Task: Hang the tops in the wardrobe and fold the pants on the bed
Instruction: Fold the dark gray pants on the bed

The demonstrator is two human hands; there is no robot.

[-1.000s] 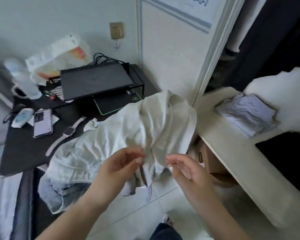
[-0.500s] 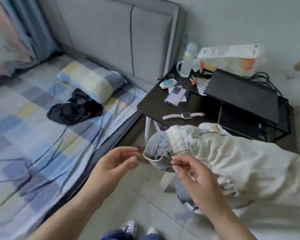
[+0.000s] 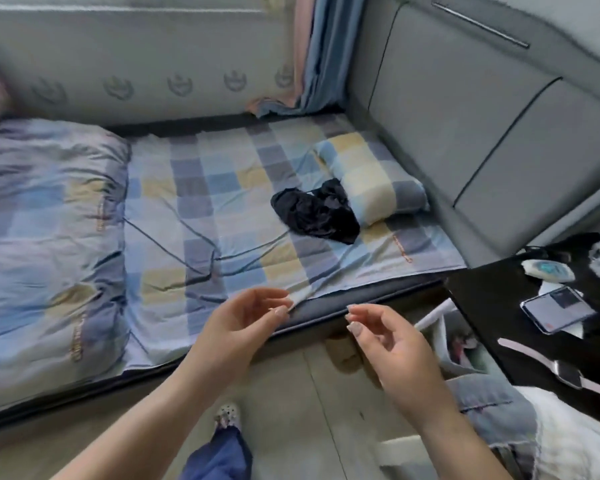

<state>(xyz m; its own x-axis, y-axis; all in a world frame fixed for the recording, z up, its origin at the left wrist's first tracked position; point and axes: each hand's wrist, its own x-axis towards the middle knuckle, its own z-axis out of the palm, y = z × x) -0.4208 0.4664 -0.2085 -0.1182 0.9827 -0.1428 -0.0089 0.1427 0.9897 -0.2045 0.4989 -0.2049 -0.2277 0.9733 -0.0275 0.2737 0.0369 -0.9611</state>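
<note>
Both hands, left (image 3: 243, 317) and right (image 3: 388, 337), hover loosely curled and empty; black garment (image 3: 316, 213) lies crumpled, unfolded, on bed (image 3: 201, 202)

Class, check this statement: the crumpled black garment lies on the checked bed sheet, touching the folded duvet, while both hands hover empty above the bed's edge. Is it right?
One detail is wrong. In the head view the black garment on the bed sheet touches the pillow, not the duvet, which lies well apart. Left hand and right hand do hover empty.

The bed (image 3: 205, 209) lies ahead of me, a folded quilt (image 3: 49, 220) at its left, a pillow (image 3: 371, 178) at its right with the dark pants (image 3: 314, 213) touching it. The side table (image 3: 492, 299) stands right of the bed.
</note>
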